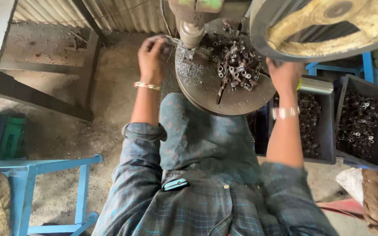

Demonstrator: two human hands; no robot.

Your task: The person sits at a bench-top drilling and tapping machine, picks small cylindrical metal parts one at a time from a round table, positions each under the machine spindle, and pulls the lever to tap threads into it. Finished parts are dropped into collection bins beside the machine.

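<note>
Head view: my left hand (151, 56) pinches a small part just left of the press spindle (192, 32); right hand (284, 74), grip unclear, rests at the parts pile (237, 63).

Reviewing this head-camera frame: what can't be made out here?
- Left hand: motion-blurred; whether its fingers hold anything is unclear.
- Right hand: fingertips hidden under the large wheel.
- Press head: cut off by the top edge.
- Small metal parts on the round table: too small to tell their shape.
- Right-hand bin: contents partly shadowed.
</note>
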